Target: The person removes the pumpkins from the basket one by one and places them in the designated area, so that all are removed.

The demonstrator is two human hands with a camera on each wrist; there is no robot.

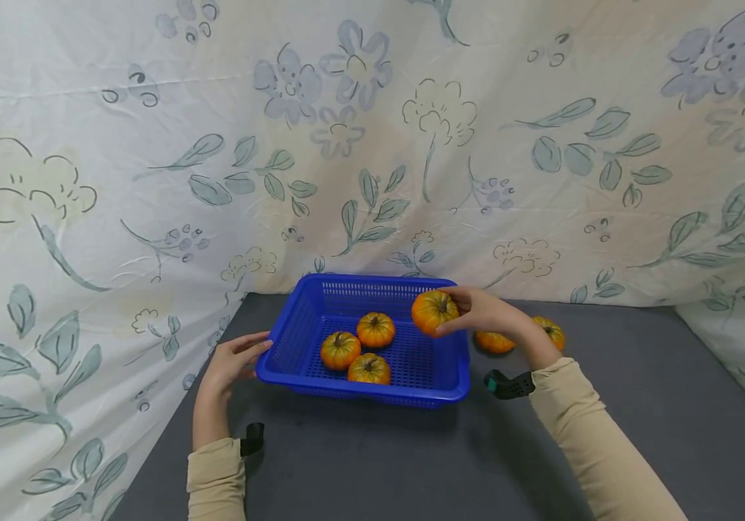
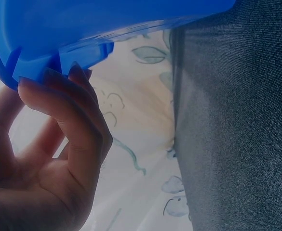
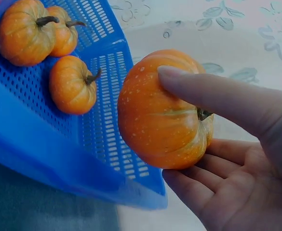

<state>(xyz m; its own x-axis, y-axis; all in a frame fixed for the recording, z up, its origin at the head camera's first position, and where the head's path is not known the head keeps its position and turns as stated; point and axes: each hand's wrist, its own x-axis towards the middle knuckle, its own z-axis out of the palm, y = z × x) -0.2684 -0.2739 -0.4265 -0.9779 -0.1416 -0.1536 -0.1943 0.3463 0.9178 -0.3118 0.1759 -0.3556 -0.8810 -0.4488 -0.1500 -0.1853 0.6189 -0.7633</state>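
Note:
Over the right end of a blue plastic basket [image 1: 382, 391], my right hand [image 1: 482, 312] holds a small orange pumpkin [image 1: 433, 311]. The right wrist view shows the thumb across that pumpkin [image 3: 153, 115] and the fingers beneath and behind it. My left hand [image 1: 231, 363] grips the basket's left rim, fingers curled under the edge in the left wrist view. Inside the basket lie three more pumpkins: one at the back [image 1: 375, 330], one at the left [image 1: 340, 351] and one at the front [image 1: 369, 369], partly hidden by the rim.
Right of the basket, two pumpkins sit on the dark grey table [image 1: 372, 463]: one [image 1: 493, 342] beside the right hand, another [image 1: 550, 333] partly behind the forearm. A floral cloth [image 1: 372, 159] hangs behind the table and along its sides.

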